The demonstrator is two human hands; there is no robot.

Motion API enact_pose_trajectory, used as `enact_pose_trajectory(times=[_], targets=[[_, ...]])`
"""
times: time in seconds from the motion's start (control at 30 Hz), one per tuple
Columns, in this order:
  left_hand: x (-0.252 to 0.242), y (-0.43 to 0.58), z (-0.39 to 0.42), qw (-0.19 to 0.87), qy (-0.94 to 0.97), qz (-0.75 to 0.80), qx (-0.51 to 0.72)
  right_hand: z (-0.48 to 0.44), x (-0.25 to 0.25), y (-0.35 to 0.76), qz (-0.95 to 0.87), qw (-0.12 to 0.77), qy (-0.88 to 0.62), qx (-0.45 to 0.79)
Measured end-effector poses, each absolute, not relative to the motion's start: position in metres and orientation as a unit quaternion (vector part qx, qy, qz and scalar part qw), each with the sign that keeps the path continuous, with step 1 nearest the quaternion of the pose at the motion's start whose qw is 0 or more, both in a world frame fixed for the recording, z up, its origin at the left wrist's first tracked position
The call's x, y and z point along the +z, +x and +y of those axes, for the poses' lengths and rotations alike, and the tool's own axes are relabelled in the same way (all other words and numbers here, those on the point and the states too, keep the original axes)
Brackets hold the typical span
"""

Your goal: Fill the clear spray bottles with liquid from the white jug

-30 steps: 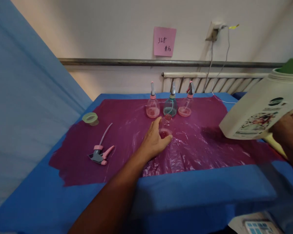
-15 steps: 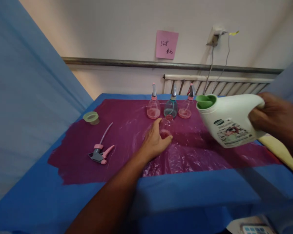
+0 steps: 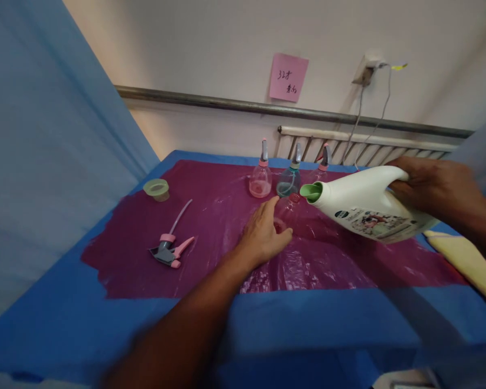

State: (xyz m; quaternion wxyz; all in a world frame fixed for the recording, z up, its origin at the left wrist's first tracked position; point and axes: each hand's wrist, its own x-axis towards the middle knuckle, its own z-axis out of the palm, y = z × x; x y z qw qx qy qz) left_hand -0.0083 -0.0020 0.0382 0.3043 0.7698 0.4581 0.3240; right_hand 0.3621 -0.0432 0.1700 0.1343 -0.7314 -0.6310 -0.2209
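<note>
L hand [image 3: 263, 231], half-curled, cupped the clear round plastic btl [image 3: 288, 209] while tight-gripping R hand [image 3: 433, 182] had just tipped the white plastic jug [image 3: 358, 193], bringing its green spout [image 3: 310, 192] immed. R of btl, mouths nearly meeting.

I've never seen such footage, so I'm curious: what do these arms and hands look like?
They are a person's, with no cables or machine parts. The left hand and right hand are bare: no gloves, no rings or watch I can make out. No sleeve shows on the left forearm, which blurs near the bottom, or on the right forearm, cut off by the frame.
</note>
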Motion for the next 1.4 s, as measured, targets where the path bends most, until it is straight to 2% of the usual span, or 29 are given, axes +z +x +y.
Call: enact_pose_trajectory(times=[0.27,0.9,1.4], targets=[[0.039,-0.008,-0.004,0.273,0.783,0.459,0.32,-0.045,0.194,0.351,-0.626,0.02,-0.736,-0.258],[0.039,-0.007,-0.005,0.259,0.8,0.455,0.292,-0.05,0.212,0.356,-0.68,0.013,-0.647,-0.344],[0.038,-0.008,-0.004,0.26,0.804,0.449,0.29,-0.053,0.226,0.346,-0.702,0.0,-0.624,-0.344]])
